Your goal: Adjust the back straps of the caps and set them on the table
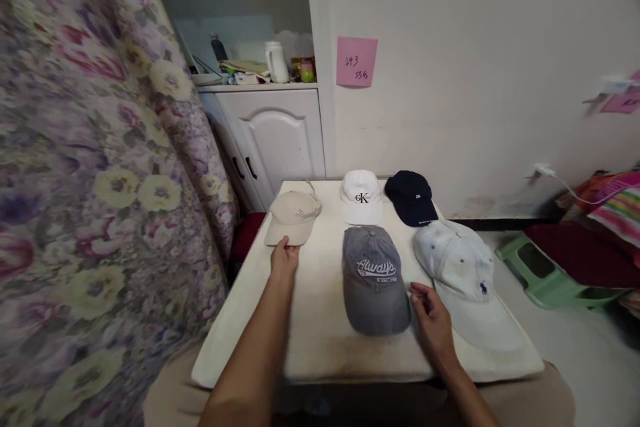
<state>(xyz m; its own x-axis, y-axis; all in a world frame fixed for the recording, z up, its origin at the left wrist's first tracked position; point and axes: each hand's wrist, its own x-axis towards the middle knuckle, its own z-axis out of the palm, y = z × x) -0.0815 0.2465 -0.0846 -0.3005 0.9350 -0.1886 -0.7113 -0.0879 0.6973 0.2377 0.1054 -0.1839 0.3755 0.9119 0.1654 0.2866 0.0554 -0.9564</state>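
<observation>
My left hand (285, 258) reaches to the far left of the table, its thumb and fingers pinching the brim of a beige baseball cap (293, 213). The cap lies with its brim toward me and a small logo on its front. My right hand (431, 321) is between a grey cap (375, 283) with white "Always" lettering and a pale blue cap (457, 267) with a small dark emblem. Its fingers are loosely bent and apart, with nothing visible in them. At the back sit a white cap (361, 197) with black letters and a navy cap (411, 197).
The caps rest on a cream-covered table (320, 347). A floral curtain (110, 180) hangs at the left. Behind stands a white cabinet (280, 140) with a white jug (276, 61) on top. A green stool (540, 273) is on the right, and a pink note (356, 61) sticks to the wall.
</observation>
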